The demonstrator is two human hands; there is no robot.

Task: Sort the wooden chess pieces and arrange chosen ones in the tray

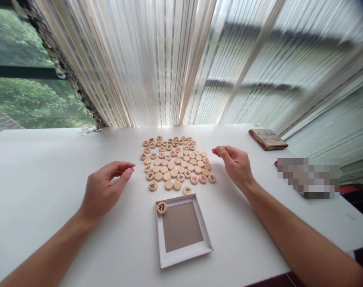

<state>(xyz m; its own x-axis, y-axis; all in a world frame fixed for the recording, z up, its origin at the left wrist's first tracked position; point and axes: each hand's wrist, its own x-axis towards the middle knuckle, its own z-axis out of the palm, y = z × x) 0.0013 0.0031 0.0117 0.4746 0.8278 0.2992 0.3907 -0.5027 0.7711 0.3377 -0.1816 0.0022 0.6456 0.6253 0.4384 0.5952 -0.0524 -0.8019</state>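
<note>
Wooden discs point(177, 163) lie clustered on the white table point(50, 167), a single disc point(161, 207) in the tray point(184, 257) corner. Left hand point(102, 191) and right hand point(235, 163) hover half-curled, apparently empty, flanking the cluster. Filling looks barely begun, and lifting another calls for a fingertip pinch.

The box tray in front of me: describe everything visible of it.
The tray is shallow, square, seemingly white cardboard, with low walls and a brown floor. It lies flat on the white table. One round wooden piece marked in black sits in its far left corner. The left hand and right hand do not touch it.
</note>
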